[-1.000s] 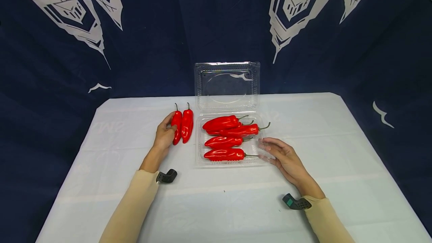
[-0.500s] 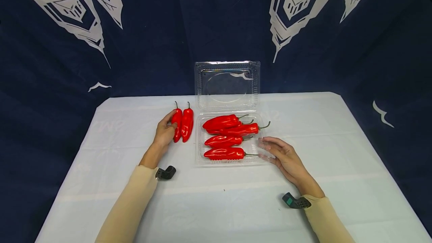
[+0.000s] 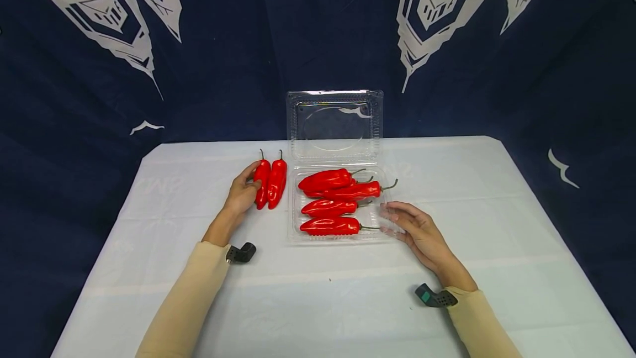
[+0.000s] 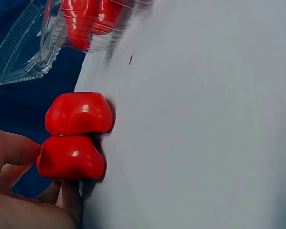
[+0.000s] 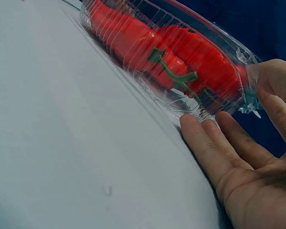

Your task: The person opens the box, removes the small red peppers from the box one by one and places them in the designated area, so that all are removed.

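Versus a second ago: left pepper (image 3: pixel 264 184) and right pepper (image 3: pixel 277 184) sit slightly nearer the box (image 3: pixel 340 240) at their stem ends; left hand's (image 3: pixel 242 193) wrist camera (image 3: pixel 242 253) sits slightly farther left.

In the head view, the pinched red pepper (image 3: pixel 264 185) partly hides your left hand (image 3: pixel 240 194); the bottom edge cuts off your left sleeve (image 3: pixel 181 303). Your left wrist view crops the clear container (image 4: pixel 104 43). A dark speck (image 4: pixel 130 59) is too small to identify.
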The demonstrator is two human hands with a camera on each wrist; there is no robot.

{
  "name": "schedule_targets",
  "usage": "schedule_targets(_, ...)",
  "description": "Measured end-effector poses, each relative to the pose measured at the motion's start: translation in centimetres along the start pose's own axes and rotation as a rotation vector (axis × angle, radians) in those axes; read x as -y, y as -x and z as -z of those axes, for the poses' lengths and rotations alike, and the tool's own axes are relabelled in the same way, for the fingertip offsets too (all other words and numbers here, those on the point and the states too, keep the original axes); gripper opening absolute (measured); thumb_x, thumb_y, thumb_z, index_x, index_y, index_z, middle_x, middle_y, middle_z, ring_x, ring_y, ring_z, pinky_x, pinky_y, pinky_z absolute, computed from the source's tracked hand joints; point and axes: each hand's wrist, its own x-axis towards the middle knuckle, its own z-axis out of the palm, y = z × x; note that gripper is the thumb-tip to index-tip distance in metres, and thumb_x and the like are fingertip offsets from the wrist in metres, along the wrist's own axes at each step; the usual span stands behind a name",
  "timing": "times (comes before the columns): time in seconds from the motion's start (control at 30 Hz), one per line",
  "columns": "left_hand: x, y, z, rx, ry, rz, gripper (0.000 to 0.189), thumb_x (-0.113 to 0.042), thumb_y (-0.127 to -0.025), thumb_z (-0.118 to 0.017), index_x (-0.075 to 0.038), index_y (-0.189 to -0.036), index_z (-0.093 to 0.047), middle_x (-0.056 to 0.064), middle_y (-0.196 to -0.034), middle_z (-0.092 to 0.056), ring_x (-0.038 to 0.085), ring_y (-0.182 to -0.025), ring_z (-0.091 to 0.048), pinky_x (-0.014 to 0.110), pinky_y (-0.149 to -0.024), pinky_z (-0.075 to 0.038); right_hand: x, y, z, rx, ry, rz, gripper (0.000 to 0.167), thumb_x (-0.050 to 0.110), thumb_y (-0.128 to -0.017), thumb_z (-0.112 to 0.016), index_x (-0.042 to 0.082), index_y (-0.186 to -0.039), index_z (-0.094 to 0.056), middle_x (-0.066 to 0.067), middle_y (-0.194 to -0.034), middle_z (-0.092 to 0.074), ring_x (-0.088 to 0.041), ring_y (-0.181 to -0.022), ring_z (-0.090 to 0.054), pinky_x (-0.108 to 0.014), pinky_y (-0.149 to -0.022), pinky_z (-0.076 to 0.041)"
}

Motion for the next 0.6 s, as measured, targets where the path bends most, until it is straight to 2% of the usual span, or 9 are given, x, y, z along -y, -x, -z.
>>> schedule_targets(0.17, -0.09, 0.06, 0.07, 0.004, -0.007, 0.008, 0.056, -0.006, -0.104, -0.041, -0.02, -0.157, -0.033, 0.016, -0.151, -0.037, 0.026, -0.12, -0.05, 0.025, -0.085, -0.047, -0.08, -0.02, 0.06, -0.001, 0.005, -0.001, 0.044, 0.007, -0.103, -0.053, -0.008, -0.143, -0.042, -0.009, -0.145, -0.054, -0.011, -0.128, -0.058, -0.036, -0.095, -0.055)
schedule_targets(0.37, -0.2, 0.2, 0.37, -0.026, -0.021, 0.026, 0.057, -0.007, -0.103, -0.042, -0.02, -0.157, -0.033, 0.016, -0.155, -0.034, 0.027, -0.119, -0.048, 0.03, -0.091, -0.046, -0.12, -0.03, 0.13, 0.002, 0.008, 0.002, 0.044, 0.007, -0.103, -0.052, -0.009, -0.143, -0.041, -0.01, -0.146, -0.054, -0.01, -0.127, -0.058, -0.036, -0.096, -0.055)
schedule_targets(0.6, -0.04, 0.27, 0.92, -0.058, -0.025, 0.04, 0.058, -0.006, -0.102, -0.042, -0.017, -0.157, -0.033, 0.017, -0.159, -0.031, 0.032, -0.129, -0.045, 0.044, -0.112, -0.039, -0.14, -0.03, 0.13, 0.002, 0.001, 0.004, 0.043, 0.006, -0.103, -0.052, -0.009, -0.143, -0.042, -0.008, -0.145, -0.055, -0.011, -0.128, -0.058, -0.036, -0.096, -0.055)
